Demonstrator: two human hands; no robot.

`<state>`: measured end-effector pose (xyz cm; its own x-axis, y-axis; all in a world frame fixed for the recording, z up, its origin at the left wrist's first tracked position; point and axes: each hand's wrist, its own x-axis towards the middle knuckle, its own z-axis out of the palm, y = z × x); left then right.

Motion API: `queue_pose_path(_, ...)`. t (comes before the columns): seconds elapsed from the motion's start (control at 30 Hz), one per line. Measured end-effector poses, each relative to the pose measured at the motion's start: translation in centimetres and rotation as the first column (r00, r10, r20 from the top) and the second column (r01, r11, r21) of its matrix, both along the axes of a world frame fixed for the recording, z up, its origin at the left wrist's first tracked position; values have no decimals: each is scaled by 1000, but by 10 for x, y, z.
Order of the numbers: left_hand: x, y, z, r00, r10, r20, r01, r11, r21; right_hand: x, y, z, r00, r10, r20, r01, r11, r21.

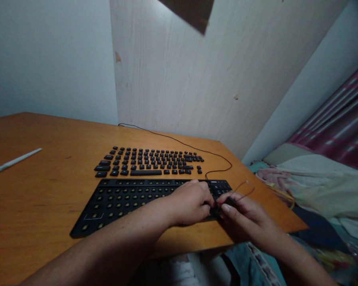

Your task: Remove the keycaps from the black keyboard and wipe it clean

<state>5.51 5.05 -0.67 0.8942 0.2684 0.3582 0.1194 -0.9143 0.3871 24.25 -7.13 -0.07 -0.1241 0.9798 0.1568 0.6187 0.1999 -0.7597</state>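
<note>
Both hands work at the right end of a long black plastic keyboard, which lies flat on an orange-brown wooden table, its body reaching out leftward from under the left wrist. Left hand: fingers curled down over the keys, thumb drawn in close to them; whether it pinches a key, cannot tell. Right hand: thumb and fingers pinching a small black tool with thin wire prongs, prongs pointing up and away from the keyboard. Fingertips of both hands nearly meet. Main key area left of the hands is stripped to pale-topped posts; black number-pad keycaps sit in place just beyond the right fingers. Reads as close work on single keys. A move here seems to call for a steady keyboard, a light grip and clear sight of the spot, which the fingers partly cover. Beyond the left hand, loose black keycaps lie in keyboard-like rows, easily knocked by a wide reach. Thin black cable loops on the table past the right hand; could snag. Far left of the left hand, a narrow white strip. Right of the right hand, past the table edge, rumpled pale bedding.
</note>
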Motion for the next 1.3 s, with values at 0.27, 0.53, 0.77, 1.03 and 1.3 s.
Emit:
queue_pose_path(0.27, 1, 2, -1, 999, -31, 15, 32, 999, -28, 0, -9, 21, 983, 179, 45, -181, 983, 24)
queue_pose_path(0.53, 1, 3, -3, 1000, -14, 19, 15, 999, -44, 19, -13, 17, 997, 41, -66, -41, 999, 0)
queue_pose_path(0.77, 1, 3, -4, 1000, 1, 17, 0, 999, -48, 17, -7, 18, 998, 55, -26, -55, 998, -14)
queue_pose_path(1.03, 1, 3, -4, 1000, -7, 26, 8, 999, -44, 10, 3, 20, 992, 118, 32, -120, 992, 35)
queue_pose_path(1.3, 0, 2, -1, 999, -26, 20, 26, 999, -43, 5, 3, 20, 987, 17, -162, -45, 984, -171)
